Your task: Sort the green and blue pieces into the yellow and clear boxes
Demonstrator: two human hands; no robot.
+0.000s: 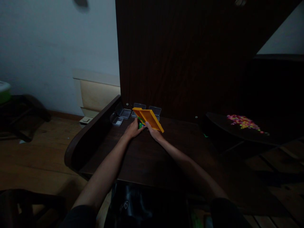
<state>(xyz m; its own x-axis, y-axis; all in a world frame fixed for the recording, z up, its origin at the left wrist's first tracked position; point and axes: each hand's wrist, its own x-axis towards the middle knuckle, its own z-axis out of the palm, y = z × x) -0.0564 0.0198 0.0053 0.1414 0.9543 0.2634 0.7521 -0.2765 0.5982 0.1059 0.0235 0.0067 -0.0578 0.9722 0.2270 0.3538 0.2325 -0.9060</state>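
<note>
In the head view, a yellow plastic box (pixel 152 120) with two hinged-looking halves is tilted up above the dark wooden bench. My right hand (pixel 154 133) grips its lower edge, with the thumb lying on the inner face. On the other side, my left hand (pixel 132 129) is curled against the box's left part, its thumb pointing toward my right hand. Small green pieces (pixel 141 125) show between the two hands, a few with blue or white among them. They are too small to name. The fingers behind the box are hidden.
Several small clear plastic cases with raised lids, such as this case (pixel 125 113), stand along the bench's back. A curved armrest (pixel 71 152) bounds the left. To the right, a heap of pink, yellow and orange bits (pixel 244 122) lies on a dark surface.
</note>
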